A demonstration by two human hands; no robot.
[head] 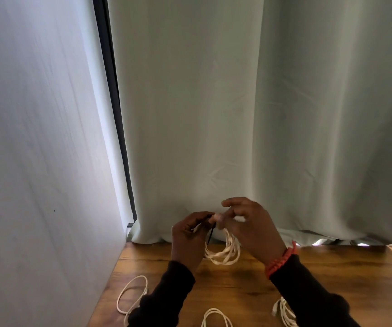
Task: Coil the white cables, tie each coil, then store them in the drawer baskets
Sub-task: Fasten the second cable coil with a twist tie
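A coil of white cable (225,252) hangs above the wooden table (237,286), held up between both hands. My left hand (189,239) grips the top of the coil together with a thin black tie (211,235) that dangles from its fingers. Close beside it, my right hand (249,227) pinches the coil's top with thumb and forefinger, the other fingers spread. Three more white cables lie on the table: one loose loop at the left (131,296), one at the bottom centre (216,318), and one under my right sleeve (284,311).
A pale green curtain (261,114) hangs right behind the table and bunches on its back edge. A white wall (37,161) closes the left side. A dark window frame (117,114) runs between wall and curtain. No drawer or basket shows.
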